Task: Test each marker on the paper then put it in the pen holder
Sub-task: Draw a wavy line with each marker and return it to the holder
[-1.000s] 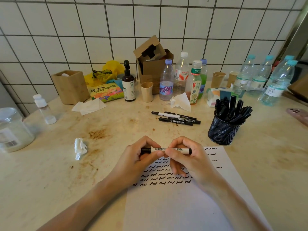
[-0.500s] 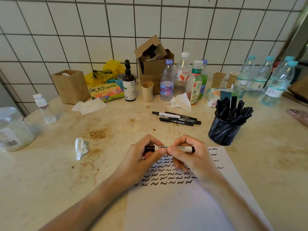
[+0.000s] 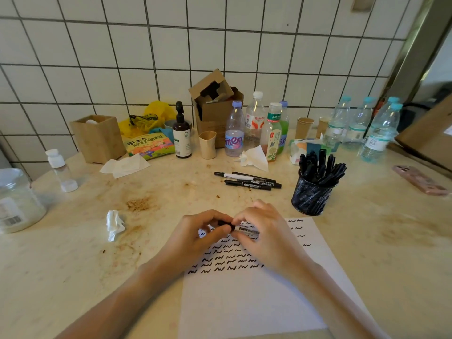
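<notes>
Both hands pinch one marker [image 3: 245,230] above the paper [image 3: 244,302]: the left hand [image 3: 195,237] grips its black cap end, the right hand [image 3: 265,237] its white barrel. The mesh pen holder [image 3: 311,198] stands far right.

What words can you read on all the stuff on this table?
"amen": blue label of the purple-capped clear bottle.
"Wahaha": red label of the white-capped clear bottle.
"不生气 好好地说": yellow picture book.
"东方": green label of the peach-coloured drink bottle, rest blurred.
"白板笔": white marker held in both hands.
Pump bottle, water bottles, jar: too small.
</notes>
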